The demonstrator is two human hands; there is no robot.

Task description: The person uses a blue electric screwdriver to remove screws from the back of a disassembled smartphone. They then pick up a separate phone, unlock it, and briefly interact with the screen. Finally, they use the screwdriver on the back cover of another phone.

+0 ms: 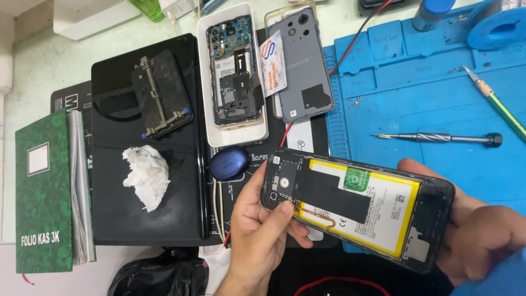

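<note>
— So where was the opened phone (356, 211)?
— Above the blue mat's (438, 104) near edge, gripped by both hands: left hand (260, 230) thumb on its top, right hand (476, 230) wrapped round its bottom.
— Nearby?
— Screwdriver (438, 138) on the mat; beyond its left edge, another stripped phone in a white tray (233, 71).
</note>
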